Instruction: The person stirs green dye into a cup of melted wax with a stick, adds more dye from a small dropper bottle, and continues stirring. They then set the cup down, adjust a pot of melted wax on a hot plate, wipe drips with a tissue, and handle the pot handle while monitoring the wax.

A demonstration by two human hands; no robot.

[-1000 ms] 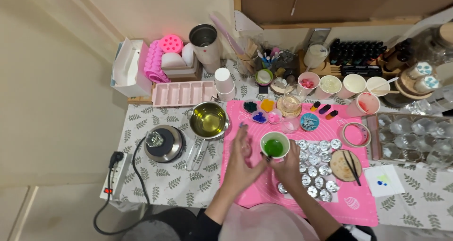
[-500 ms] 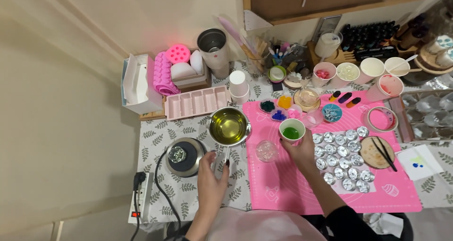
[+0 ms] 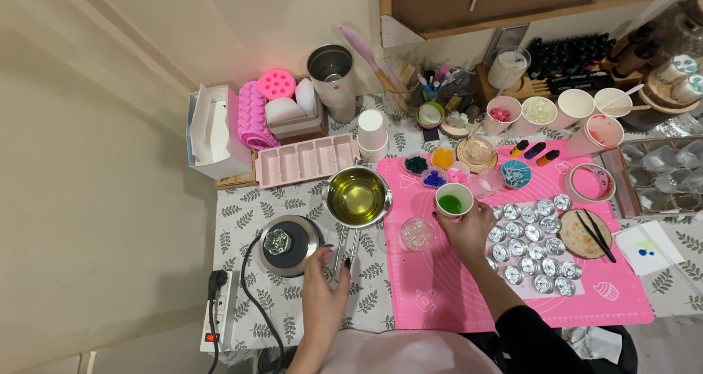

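Since half a second ago the left hand (image 3: pixel 322 290) has come up from the edge of the leaf-print tablecloth (image 3: pixel 242 213) to the thin wire handle (image 3: pixel 344 253) of the shiny metal saucepan (image 3: pixel 358 197), a round pan filled with clear yellow-green liquid. Its fingers curl loosely about the handle's near end, though how firmly they close on it I cannot tell. Just left of it sits a round dark hot plate (image 3: pixel 287 244) bearing a faceted glass piece, its black cord trailing down to a white power strip (image 3: pixel 217 312).

Over on the smooth pink silicone mat (image 3: pixel 439 301), the right hand (image 3: pixel 469 231) has kept its place, fingers wrapped around the near side of a white paper cup (image 3: pixel 454 198) holding bright green liquid; the cup stands upright on the mat. A small clear ribbed glass dish (image 3: pixel 417 233) lies just left of that hand, and rows of round silvery foil tealight cups (image 3: pixel 534 246) cluster to its right.
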